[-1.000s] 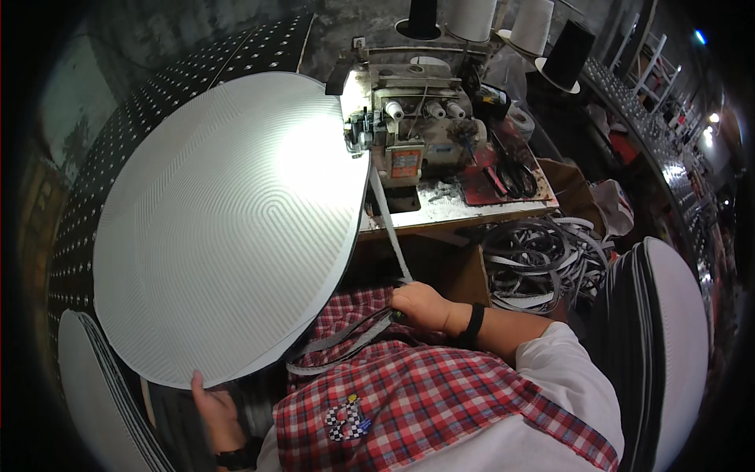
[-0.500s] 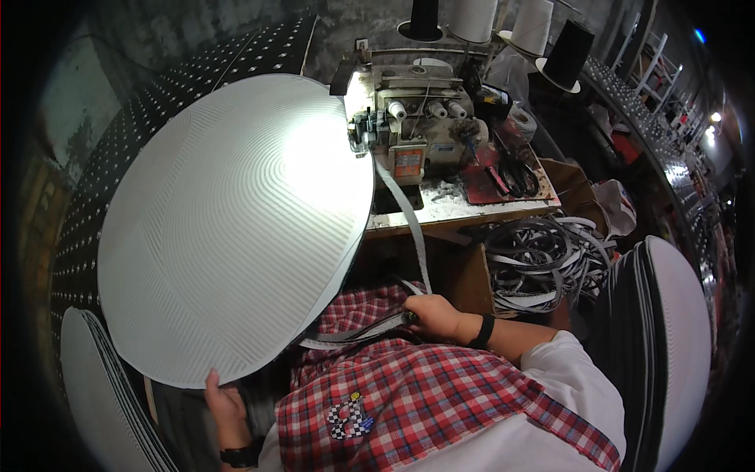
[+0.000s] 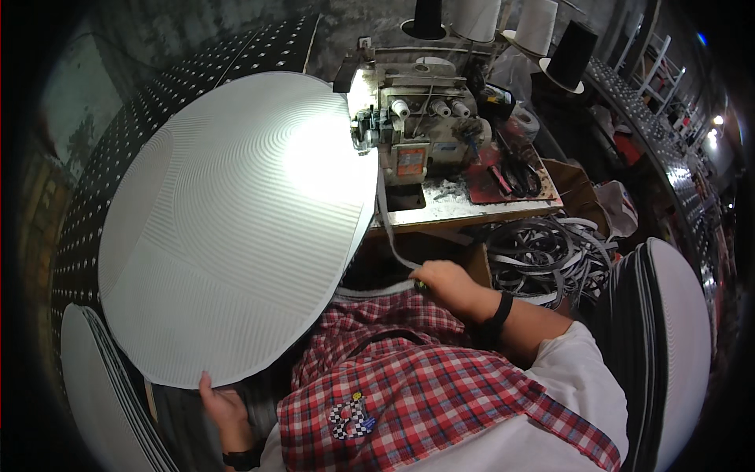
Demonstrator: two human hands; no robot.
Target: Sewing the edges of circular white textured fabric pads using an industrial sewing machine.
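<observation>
A large round pale-grey ribbed fabric panel [image 3: 212, 267] lies tilted on the left, its right edge at the needle area of a sewing machine [image 3: 429, 110]. At its lower rim, my left hand [image 3: 226, 407] is closed on the edge, thumb on top; the other fingers are mostly hidden. A narrow grey-white strip [image 3: 387, 224] hangs from the machine and runs down to my right hand [image 3: 452, 289], which is closed around it above my lap. The strip continues left from that hand toward the panel's underside. A small dark and yellowish bit shows by my right fingers, too small to name.
Beside the machine, a box holds a tangle of grey and black strips [image 3: 543, 256]. Stacks of similar round panels stand at far left [image 3: 98, 385] and far right [image 3: 680, 346]. Thread cones [image 3: 568, 55] stand behind the machine. Black scissors [image 3: 515, 181] rest on the red board.
The round panel has turned, its rib pattern shifting. My right hand has moved slightly up and right, and the strip now hangs closer to the panel. My left hand stays at the lower rim.
</observation>
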